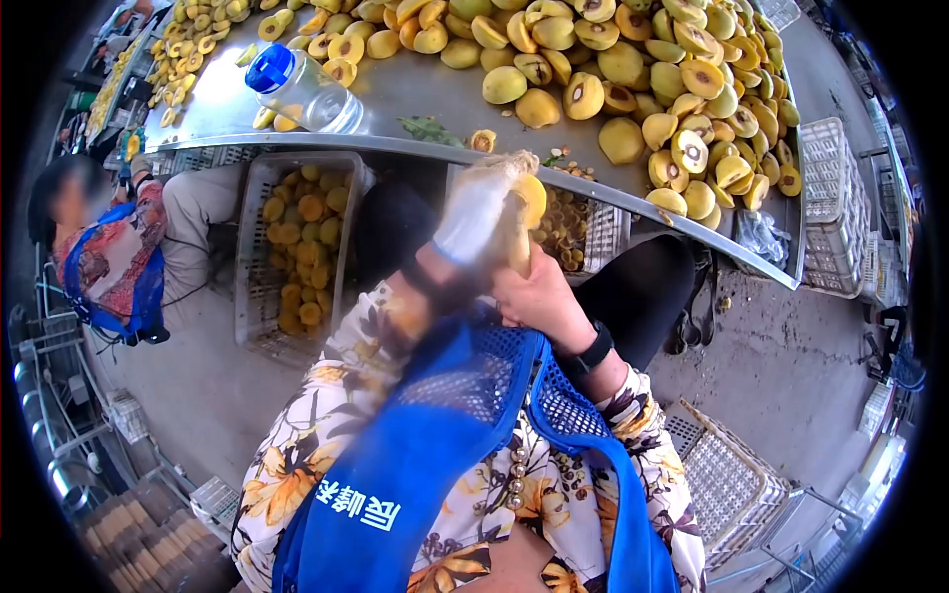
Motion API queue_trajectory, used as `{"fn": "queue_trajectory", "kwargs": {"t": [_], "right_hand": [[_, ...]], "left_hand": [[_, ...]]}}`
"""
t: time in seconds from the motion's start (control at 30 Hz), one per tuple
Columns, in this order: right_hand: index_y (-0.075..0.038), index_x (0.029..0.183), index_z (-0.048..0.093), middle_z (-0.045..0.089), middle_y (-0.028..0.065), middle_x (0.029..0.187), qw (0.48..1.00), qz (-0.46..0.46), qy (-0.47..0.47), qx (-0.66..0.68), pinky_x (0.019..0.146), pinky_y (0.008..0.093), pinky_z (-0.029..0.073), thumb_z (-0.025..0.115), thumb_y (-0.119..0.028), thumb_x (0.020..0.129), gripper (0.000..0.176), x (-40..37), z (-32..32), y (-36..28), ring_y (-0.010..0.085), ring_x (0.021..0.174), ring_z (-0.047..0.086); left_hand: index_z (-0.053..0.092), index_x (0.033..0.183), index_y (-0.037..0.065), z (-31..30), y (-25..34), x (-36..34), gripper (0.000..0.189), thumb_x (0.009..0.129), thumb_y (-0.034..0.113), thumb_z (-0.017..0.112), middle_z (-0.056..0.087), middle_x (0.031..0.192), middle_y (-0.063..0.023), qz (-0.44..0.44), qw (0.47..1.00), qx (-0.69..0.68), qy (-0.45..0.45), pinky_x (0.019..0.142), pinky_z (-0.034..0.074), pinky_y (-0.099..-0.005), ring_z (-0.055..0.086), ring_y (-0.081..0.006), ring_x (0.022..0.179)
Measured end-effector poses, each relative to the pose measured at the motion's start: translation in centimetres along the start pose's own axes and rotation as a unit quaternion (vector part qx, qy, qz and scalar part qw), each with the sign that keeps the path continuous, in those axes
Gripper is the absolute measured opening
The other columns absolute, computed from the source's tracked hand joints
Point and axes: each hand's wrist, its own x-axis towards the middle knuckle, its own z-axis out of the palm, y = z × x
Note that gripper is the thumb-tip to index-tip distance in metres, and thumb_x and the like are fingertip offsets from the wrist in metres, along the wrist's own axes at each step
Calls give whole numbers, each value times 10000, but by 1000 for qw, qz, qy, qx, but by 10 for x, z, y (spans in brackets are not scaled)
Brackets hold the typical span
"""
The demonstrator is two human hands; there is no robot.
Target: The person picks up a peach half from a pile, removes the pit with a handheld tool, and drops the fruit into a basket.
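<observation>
My left hand, in a worn white glove, is closed around a yellow peach in front of my body. Only one side of the fruit shows past the glove. My bare right hand grips a tool with a pale wooden handle just below the peach. The tool's working end is hidden by the glove and fruit. Both hands are close together over my lap. Beneath them, a crate of cut peach pieces partly shows under the table edge.
A metal table ahead carries a large pile of halved peaches and a blue-capped plastic bottle. To my left stands a crate of peaches; beyond it sits another person. Plastic crates stand at right.
</observation>
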Motion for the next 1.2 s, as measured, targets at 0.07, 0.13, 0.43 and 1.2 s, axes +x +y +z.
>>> {"fn": "queue_trajectory", "kwargs": {"t": [0.07, 0.13, 0.43, 1.2], "right_hand": [[-33, 1006, 443, 464, 18, 614, 999, 21, -20, 23, 382, 226, 375, 481, -46, 835, 176, -4, 1, -2, 76, 421, 423], [-42, 998, 439, 462, 17, 614, 998, 24, -43, 41, 386, 223, 373, 478, -42, 840, 162, -5, -1, -2, 75, 424, 420], [-35, 1005, 462, 445, 7, 635, 961, 4, -216, 172, 395, 205, 337, 511, -34, 858, 155, 6, -15, 4, 65, 458, 401], [-3, 985, 577, 634, 153, 808, 947, -94, 111, -287, 673, 327, 490, 607, -179, 798, 258, 23, -49, 31, 206, 727, 619]], "left_hand": [[629, 975, 9, 1, 4, -3, 285, 879, 269, 562, 607, 932, -39, -18, 1000, 3, -24, 652, 459, -224, 563, -93, 787], [629, 982, 10, 0, 4, -1, 287, 874, 270, 569, 611, 938, -37, 22, 996, 78, -41, 634, 462, -223, 569, -95, 771], [578, 1033, 56, 4, 11, -1, 274, 880, 283, 559, 603, 833, -61, -158, 959, -237, -4, 646, 494, -258, 584, -170, 729], [593, 1032, 111, -24, 7, 195, 277, 772, 155, 507, 628, 903, -167, 229, 607, 752, -115, 731, 504, -435, 618, -349, 851]]}}
